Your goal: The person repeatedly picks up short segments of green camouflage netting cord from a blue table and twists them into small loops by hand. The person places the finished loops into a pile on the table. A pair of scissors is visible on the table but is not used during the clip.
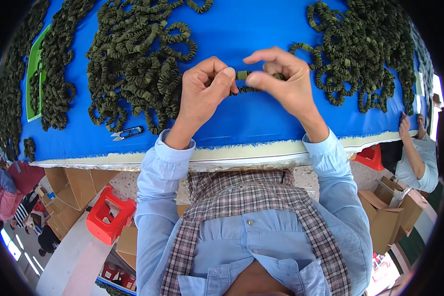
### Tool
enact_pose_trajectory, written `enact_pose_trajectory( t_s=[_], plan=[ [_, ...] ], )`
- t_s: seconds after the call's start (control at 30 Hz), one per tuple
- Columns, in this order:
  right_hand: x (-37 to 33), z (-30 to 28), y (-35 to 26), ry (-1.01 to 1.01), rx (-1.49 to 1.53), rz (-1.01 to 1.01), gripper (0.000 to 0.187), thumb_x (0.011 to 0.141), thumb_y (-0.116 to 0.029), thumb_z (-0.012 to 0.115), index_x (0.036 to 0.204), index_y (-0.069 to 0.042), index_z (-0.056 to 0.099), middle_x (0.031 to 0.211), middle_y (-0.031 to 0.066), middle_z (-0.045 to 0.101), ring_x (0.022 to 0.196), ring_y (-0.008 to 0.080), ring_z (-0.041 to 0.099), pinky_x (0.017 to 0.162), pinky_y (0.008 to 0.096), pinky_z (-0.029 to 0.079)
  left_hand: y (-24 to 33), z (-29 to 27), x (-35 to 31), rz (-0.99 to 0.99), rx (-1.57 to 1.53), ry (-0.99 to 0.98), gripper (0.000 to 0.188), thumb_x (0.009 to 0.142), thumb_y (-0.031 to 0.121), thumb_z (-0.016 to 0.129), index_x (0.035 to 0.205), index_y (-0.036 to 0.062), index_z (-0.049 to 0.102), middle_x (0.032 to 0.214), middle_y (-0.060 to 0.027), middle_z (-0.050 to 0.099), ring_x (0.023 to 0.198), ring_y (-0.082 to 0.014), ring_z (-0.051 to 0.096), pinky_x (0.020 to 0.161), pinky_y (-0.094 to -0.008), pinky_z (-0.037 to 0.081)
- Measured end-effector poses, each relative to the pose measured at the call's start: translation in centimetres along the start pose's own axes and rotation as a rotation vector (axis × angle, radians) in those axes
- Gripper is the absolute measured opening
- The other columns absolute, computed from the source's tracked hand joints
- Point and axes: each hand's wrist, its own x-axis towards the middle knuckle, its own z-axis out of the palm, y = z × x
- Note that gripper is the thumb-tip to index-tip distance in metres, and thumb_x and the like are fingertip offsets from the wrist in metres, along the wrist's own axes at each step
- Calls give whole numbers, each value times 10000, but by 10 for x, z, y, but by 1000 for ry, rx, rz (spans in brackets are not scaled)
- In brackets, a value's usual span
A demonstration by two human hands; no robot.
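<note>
A dark green scrunchie-like gathered band (242,75) stretches between my hands above the blue table, with a short smooth section facing up. My left hand (204,89) is closed, pinching the band's left end between thumb and fingers. At the other end, my right hand (293,89) has its thumb and forefinger apart in a curve. Its other fingers are curled, and part of the band shows in them. To the left lies a large heap of similar bands (133,59); another heap (352,44) lies to the right.
Thread snips (127,133) lie near the front edge of the blue table cover (241,126). A green tray (34,74) stands far left among more bands. Red stools (111,214) and cardboard boxes (385,214) stand below. A co-worker's arm (413,148) reaches the table at right.
</note>
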Motion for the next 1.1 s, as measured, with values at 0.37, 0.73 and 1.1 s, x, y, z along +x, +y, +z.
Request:
enact_pose_trajectory(
  t_s=[0.37,0.73,1.1],
  plan=[
    [-3,9,7,39,-16,-73,132,798,-84,738,897,-2,707,741,6,670,613,10,539,498,173,385,-6,4,-1,105,-122,74,218,926,94,561,718,37,531,559,3,512,483,-47,459,511,-233,450],
    [-5,1,-4,36,118,-1,198,915,-174,635,1038,-21,663,630,-47,551,543,2,460,465,175,339,8,14,-4,-25,220,-45,188,898,82,591,721,20,573,573,12,529,474,-25,419,506,-203,413],
    [-9,9,-3,-3,-184,-165,244,778,-53,748,1019,-31,709,722,-16,628,554,8,441,472,185,336,2,4,-3,-43,11,15,181,892,32,530,711,20,541,570,0,514,494,-52,478,565,-257,508]
  ],
)
